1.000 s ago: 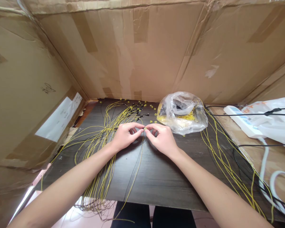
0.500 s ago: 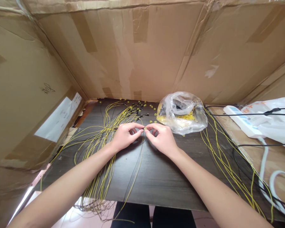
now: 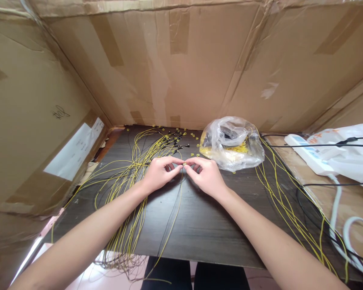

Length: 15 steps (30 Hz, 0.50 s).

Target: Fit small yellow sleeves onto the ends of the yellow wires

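My left hand [image 3: 161,173] is closed in a pinch on the black end of a thin yellow-and-black cable, over the middle of the dark table. The cable [image 3: 180,197] hangs from there toward the table's front edge. Facing it, my right hand [image 3: 206,174] pinches a small yellow plastic piece [image 3: 184,164] between thumb and forefinger. The two sets of fingertips nearly meet; how the piece sits on the cable end is too small to tell. Left of my hands lies a bundle of yellow cables [image 3: 139,169] with black tips, and several loose yellow pieces [image 3: 192,154] are scattered behind the hands.
A clear plastic bag [image 3: 245,159] with yellow pieces inside stands at the back right. More yellow cables [image 3: 278,189] run down the right side, near a white power strip [image 3: 310,155] and its cord. Cardboard walls [image 3: 157,72] enclose the table [image 3: 211,233] behind and at the left.
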### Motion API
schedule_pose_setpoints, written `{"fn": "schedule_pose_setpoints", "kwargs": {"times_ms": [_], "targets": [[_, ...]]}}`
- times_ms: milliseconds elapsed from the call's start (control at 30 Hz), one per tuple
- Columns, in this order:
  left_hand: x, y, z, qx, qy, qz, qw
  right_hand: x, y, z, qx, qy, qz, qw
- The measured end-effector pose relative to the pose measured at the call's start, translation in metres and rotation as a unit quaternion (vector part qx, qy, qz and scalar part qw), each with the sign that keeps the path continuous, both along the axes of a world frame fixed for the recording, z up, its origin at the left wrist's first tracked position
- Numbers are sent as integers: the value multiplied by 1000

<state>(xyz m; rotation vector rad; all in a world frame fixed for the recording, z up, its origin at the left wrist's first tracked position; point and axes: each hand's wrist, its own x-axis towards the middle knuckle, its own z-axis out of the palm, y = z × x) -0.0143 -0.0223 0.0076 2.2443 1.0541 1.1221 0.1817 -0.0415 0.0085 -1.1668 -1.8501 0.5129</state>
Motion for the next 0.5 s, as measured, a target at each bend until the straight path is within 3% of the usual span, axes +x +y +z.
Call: {"fn": "schedule_pose_setpoints", "kwargs": {"times_ms": [500], "targets": [[-1,2,-1,7,-10,-4,1000,0,0,-2,13,-14,1,1000]]}}
